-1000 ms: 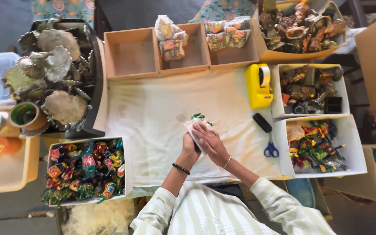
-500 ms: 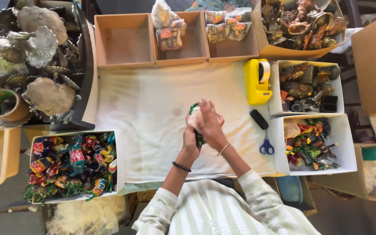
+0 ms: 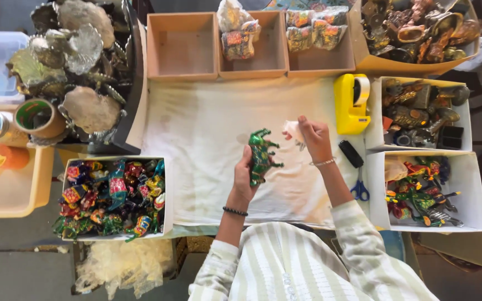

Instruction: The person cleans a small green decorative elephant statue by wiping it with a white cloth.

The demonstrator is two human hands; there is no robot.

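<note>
- the left hand (image 3: 245,181) is wrapped around a shiny green animal toy (image 3: 261,156). the fingers are closed on its back end, and the toy is held up over the white cloth (image 3: 196,134) in the middle of the table.
- the toy's legs stick out to the right, toward the other hand.
- the right hand (image 3: 314,139) is off to the right of the toy and not touching it. its fingertips pinch a small white scrap (image 3: 293,131), maybe thin paper or plastic, but it is too small to tell.
- the yellow tape holder (image 3: 351,104) sits just past the right hand. a black brush (image 3: 351,154) and blue scissors (image 3: 359,188) lie near the right wrist.
- a white box of bright painted toys (image 3: 425,192) is to the right, and another white box of brown and gold toys (image 3: 419,111) is above it.
- a box of colourful wrapped toys (image 3: 110,198) sits to the left of the left arm.
- three brown open boxes (image 3: 182,47) line the far edge of the cloth. two of them hold small wrapped bundles (image 3: 238,39).
- silver leaf-shaped dishes (image 3: 79,67) are piled on the far left.
</note>
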